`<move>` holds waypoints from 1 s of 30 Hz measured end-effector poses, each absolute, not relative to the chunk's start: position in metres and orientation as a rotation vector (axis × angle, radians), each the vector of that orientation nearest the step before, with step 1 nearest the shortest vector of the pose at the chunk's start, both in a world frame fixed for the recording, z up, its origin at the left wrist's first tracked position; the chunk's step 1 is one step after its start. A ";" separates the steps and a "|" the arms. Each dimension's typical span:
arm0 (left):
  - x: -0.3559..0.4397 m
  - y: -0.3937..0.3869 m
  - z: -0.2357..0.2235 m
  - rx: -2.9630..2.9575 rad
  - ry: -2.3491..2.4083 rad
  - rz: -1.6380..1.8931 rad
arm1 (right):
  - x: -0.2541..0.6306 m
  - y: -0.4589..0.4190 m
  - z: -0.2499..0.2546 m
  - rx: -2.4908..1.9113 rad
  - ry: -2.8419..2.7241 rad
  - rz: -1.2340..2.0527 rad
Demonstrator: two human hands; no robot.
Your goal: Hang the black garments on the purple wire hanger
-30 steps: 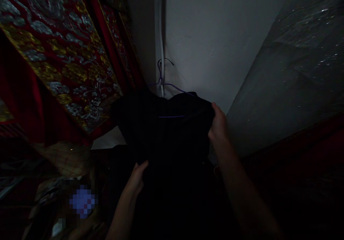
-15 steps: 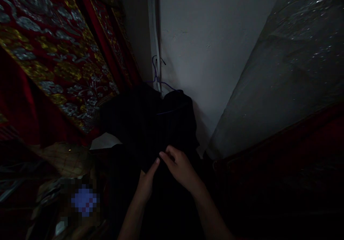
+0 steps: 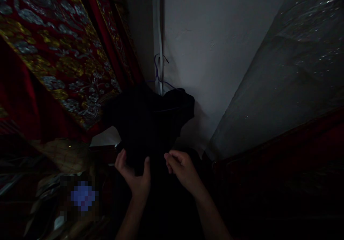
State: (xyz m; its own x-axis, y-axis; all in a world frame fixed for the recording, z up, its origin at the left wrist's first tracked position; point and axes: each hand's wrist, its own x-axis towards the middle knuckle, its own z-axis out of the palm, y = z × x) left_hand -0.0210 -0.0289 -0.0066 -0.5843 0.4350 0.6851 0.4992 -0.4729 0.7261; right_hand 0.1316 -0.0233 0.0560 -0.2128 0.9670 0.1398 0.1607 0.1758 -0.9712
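A black garment (image 3: 139, 121) hangs against the wall on a thin purple wire hanger (image 3: 157, 68). My left hand (image 3: 135, 177) is in front of its lower left part, with the thumb raised and well apart from the curled fingers. Between thumb and fingers only dark cloth shows behind, and I see no grip on it. At the right, my right hand (image 3: 181, 164) has its fingertips pinched together at the garment's front. The cloth there is so dark that its folds and edge are hard to make out.
Red cloth with gold and silver embroidery (image 3: 61, 53) hangs at the left. Clear plastic sheeting (image 3: 290, 68) covers the right side, above dark red cloth (image 3: 301, 132). A pale conduit (image 3: 158, 21) runs down the wall. Clutter with a blurred blue patch (image 3: 84, 197) lies lower left.
My left hand has moved left, away from the right hand, and its fingers have spread. My right hand has shifted slightly right, still pinched. The garment's right side has drawn inward, showing more wall.
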 end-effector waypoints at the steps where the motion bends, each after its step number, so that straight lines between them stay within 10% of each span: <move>1: -0.019 -0.031 -0.007 -1.526 -1.557 -2.197 | 0.128 -0.025 0.057 -1.100 -1.566 1.160; 30: -0.028 -0.041 0.010 -2.147 -1.684 -2.323 | 0.090 -0.037 0.067 -0.991 -1.480 1.305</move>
State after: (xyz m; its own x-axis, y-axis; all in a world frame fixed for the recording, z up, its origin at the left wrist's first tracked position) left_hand -0.0278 -0.0409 0.0095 -0.2206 0.8132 0.5386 0.2585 -0.4837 0.8362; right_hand 0.0900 -0.0368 0.0668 -0.2739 0.9548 0.1158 0.0050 0.1218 -0.9925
